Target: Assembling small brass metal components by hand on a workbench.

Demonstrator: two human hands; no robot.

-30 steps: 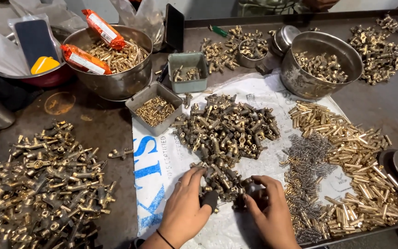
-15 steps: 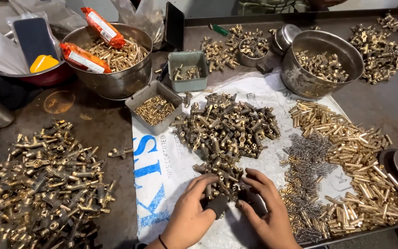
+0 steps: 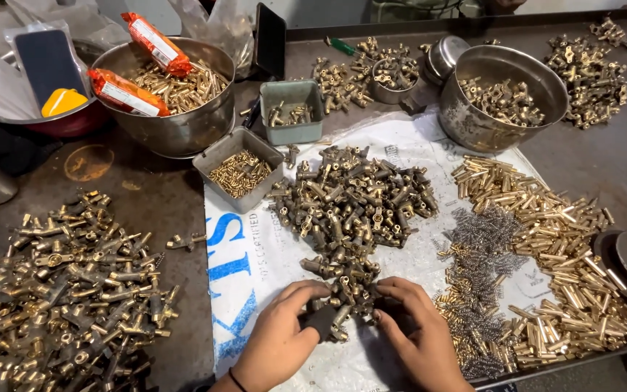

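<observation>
Two hands, the left hand (image 3: 277, 347) and the right hand (image 3: 419, 341), have their fingers (image 3: 306, 292) curled around a small bunch of brass parts (image 3: 348, 290) lying between them on the white sack (image 3: 255, 254).

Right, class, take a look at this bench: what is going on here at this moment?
A person sits at a metal table spread with heaps of small brass parts. The left hand and right hand meet over a white printed sack, each pinching small dark brass fittings at the near end of a larger central pile. Brass pins and thin wire springs lie to the right, steel bowls of parts behind.
</observation>
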